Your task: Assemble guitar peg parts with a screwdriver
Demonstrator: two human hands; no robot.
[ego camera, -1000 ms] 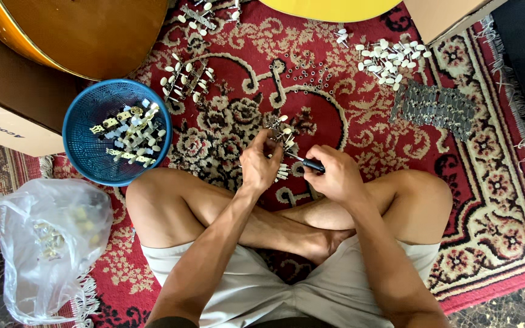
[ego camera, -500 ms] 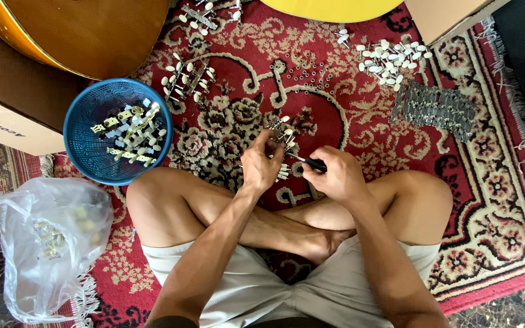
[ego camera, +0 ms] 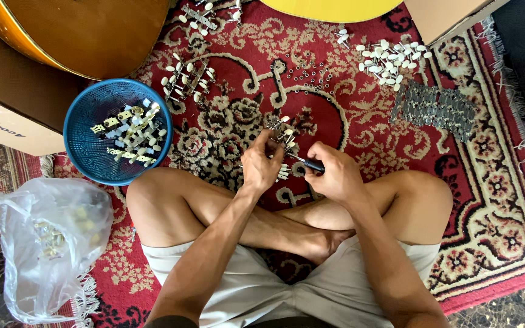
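Observation:
I sit cross-legged on a red patterned rug (ego camera: 493, 200). My left hand (ego camera: 260, 165) pinches a metal tuning-peg strip with white knobs (ego camera: 282, 132) just above my knees. My right hand (ego camera: 335, 175) grips a small screwdriver with a dark handle (ego camera: 308, 163), its tip pointing at the strip. A few more white-knobbed pegs (ego camera: 282, 172) lie under my hands.
A blue mesh basket (ego camera: 86, 146) of peg strips sits to the left, a clear plastic bag (ego camera: 47, 243) below it. Loose peg strips (ego camera: 188, 80), small screws (ego camera: 311, 74), white knobs (ego camera: 390, 58) and grey metal plates (ego camera: 435, 109) lie on the rug. A guitar body (ego camera: 86, 33) and cardboard boxes (ego camera: 13, 121) border it.
Both hands stay together over the peg strip, shifting only slightly; the screwdriver remains against it. Nothing else has moved.

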